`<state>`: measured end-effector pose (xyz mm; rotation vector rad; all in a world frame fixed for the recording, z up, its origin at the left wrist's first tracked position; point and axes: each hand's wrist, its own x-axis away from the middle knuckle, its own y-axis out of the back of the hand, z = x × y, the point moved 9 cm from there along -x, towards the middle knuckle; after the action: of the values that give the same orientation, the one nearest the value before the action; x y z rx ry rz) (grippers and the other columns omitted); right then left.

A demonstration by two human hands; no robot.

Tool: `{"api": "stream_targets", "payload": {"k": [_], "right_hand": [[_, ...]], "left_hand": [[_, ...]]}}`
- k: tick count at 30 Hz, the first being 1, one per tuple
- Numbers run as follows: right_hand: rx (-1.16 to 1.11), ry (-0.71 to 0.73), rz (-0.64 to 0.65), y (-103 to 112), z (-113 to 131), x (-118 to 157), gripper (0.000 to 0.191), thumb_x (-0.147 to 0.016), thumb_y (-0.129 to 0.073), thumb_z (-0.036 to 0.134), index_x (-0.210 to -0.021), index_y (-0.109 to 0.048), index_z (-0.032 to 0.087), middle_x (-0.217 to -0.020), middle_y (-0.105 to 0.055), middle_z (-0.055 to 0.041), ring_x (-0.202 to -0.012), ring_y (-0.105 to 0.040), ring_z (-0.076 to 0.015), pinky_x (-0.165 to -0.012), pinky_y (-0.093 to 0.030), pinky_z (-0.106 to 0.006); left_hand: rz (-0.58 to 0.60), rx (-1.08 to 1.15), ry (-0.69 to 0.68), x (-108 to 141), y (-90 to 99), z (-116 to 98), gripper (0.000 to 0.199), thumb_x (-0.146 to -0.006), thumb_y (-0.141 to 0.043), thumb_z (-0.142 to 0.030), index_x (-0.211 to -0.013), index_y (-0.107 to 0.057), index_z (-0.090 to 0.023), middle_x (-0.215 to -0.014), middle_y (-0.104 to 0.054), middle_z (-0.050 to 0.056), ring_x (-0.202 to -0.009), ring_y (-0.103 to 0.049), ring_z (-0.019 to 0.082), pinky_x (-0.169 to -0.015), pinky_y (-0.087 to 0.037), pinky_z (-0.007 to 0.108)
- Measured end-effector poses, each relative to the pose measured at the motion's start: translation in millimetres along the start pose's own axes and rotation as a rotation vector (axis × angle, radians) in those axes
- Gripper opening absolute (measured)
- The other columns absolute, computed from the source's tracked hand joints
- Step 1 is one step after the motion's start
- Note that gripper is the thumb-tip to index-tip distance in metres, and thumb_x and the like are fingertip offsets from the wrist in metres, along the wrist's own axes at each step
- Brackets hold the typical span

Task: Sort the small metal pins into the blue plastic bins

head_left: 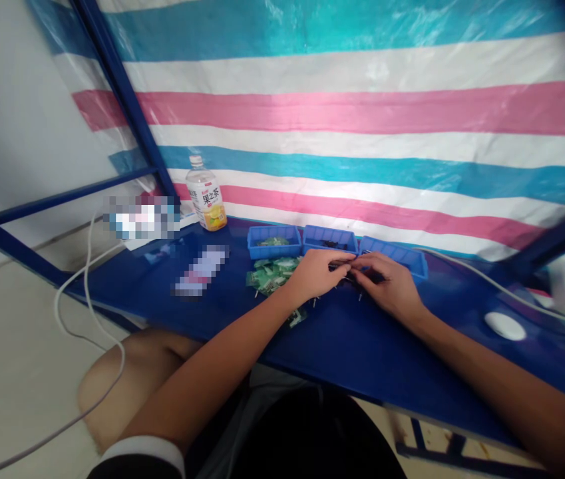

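My left hand and my right hand meet over the blue table, fingertips almost touching. Both are closed in a pinch around something small and dark that I cannot make out. Left of my left hand lies a loose pile of small green circuit boards, and part of it runs under my wrist. Just behind the hands stand a blue bin with green boards inside, a middle blue bin with dark small parts, and a right blue bin whose contents are mostly hidden by my right hand.
A drink bottle stands at the back left, near a blurred-out flat object. At the right are a white computer mouse and a cable. A striped plastic sheet hangs behind the table; blue frame posts flank it.
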<state>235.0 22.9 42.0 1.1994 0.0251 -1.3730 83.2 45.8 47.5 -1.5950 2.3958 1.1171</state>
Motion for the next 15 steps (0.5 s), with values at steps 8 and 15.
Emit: {"api": "stream_targets", "payload": {"k": [8, 15], "right_hand": [[-0.125, -0.22, 0.007, -3.7, -14.0, 7.4, 0.031, -0.1, -0.069, 0.043, -0.125, -0.072, 0.025, -0.118, -0.081, -0.0098, -0.083, -0.079, -0.0248, -0.066, -0.064, -0.036], [-0.115, -0.105, 0.009, -0.4, -1.7, 0.9, 0.031, -0.1, -0.071, 0.046, -0.123, -0.074, 0.027, -0.108, -0.078, -0.0088, -0.088, -0.074, -0.0252, -0.073, -0.062, -0.04]], "left_hand": [[-0.128, 0.096, 0.052, -0.9, 11.3, 11.2, 0.01, -0.09, -0.072, -0.011, -0.097, -0.072, -0.018, -0.1, -0.083, 0.006, -0.096, -0.081, 0.019, -0.091, -0.065, 0.034], [-0.094, 0.087, 0.108, 0.8, 4.7, 19.4, 0.022, -0.083, -0.076, -0.01, -0.094, -0.059, -0.019, -0.094, -0.08, 0.004, -0.09, -0.081, 0.02, -0.074, -0.061, 0.028]]}}
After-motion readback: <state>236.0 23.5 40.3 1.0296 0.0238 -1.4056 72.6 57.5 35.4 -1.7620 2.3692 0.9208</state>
